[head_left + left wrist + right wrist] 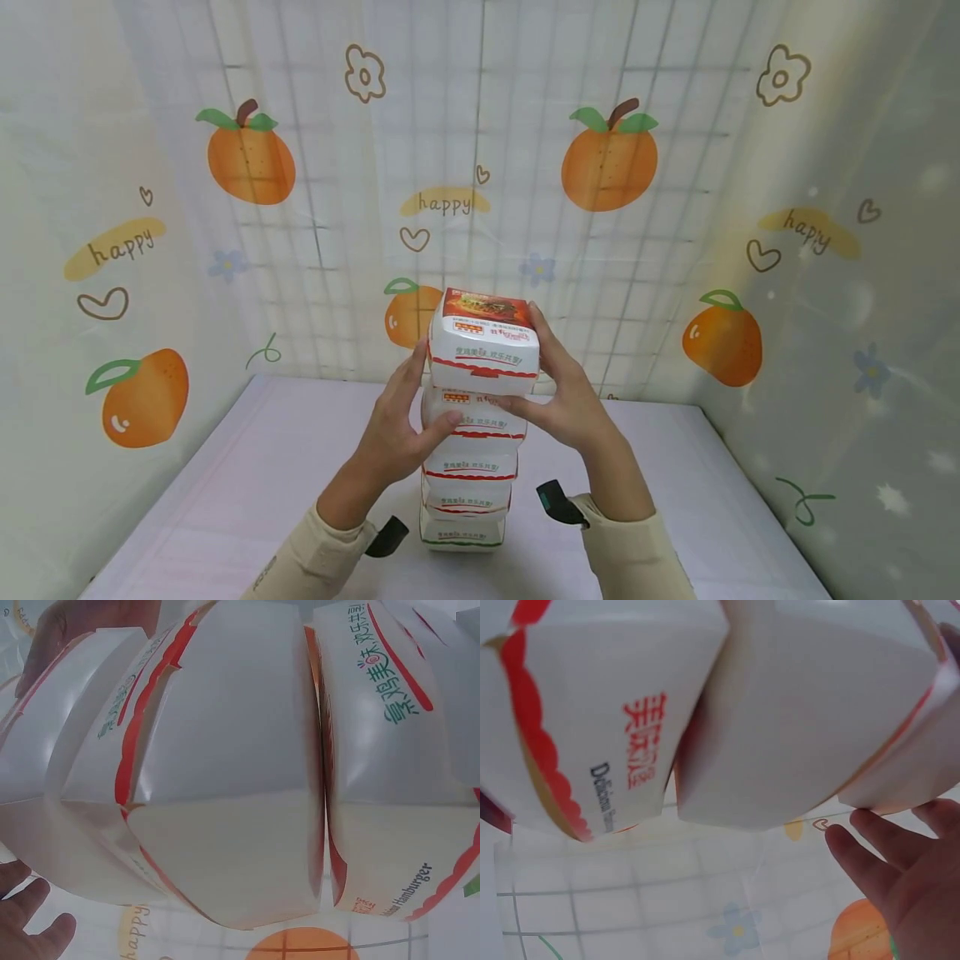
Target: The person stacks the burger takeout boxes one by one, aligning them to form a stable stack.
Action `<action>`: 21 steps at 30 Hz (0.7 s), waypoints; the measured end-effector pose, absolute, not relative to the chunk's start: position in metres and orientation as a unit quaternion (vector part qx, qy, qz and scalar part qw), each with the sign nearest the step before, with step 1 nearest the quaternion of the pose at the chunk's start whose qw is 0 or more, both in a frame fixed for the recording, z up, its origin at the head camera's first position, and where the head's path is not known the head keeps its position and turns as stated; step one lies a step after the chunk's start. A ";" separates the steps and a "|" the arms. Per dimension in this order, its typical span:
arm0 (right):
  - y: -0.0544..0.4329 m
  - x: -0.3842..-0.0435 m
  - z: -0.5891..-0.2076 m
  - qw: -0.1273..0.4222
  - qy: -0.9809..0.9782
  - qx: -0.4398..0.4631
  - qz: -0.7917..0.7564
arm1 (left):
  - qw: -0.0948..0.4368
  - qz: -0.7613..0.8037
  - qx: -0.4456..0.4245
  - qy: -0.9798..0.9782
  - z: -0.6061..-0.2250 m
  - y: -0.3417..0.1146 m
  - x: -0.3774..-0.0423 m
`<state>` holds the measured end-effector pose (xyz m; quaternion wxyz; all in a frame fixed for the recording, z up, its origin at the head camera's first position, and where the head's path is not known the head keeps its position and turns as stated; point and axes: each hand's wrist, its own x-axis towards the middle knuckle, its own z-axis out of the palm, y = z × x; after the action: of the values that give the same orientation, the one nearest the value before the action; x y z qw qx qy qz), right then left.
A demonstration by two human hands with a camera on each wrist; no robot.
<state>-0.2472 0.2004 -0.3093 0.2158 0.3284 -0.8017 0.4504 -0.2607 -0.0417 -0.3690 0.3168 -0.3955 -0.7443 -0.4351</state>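
Note:
Several white burger boxes stand in a tall stack, the top burger box (484,350) showing a burger picture on its lid and sitting slightly right of the boxes below. My left hand (393,429) lies along the left side of the stack, fingers by the top box and thumb across the front of the second box (491,432). On the other side, my right hand (572,400) has its fingers against the top box's right side and its thumb at the front, near the seam under it. The right wrist view shows those fingers (885,862) straight and spread at the box's edge.
The lowest box (462,533), with green trim, stands on a pale table (300,467). Behind and on both sides hang curtains (480,100) printed with oranges and hearts, a wire grid showing through the back one. Dark wrist straps (387,537) sit over both sleeves.

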 end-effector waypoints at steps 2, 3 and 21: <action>0.198 -0.240 -0.304 0.215 -0.803 0.326 0.451 | 0.316 -0.438 -0.397 -0.742 -0.369 -0.041 -0.260; 0.197 -0.236 -0.301 0.216 -0.803 0.326 0.450 | 0.317 -0.439 -0.398 -0.741 -0.369 -0.041 -0.260; 0.197 -0.228 -0.303 0.260 -0.778 0.347 0.455 | 0.315 -0.444 -0.420 -0.726 -0.370 -0.041 -0.254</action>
<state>-0.2285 0.1968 -0.3034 0.2598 0.3466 -0.7783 0.4545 -0.2544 -0.0412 -0.3702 0.3151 -0.4198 -0.7263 -0.4437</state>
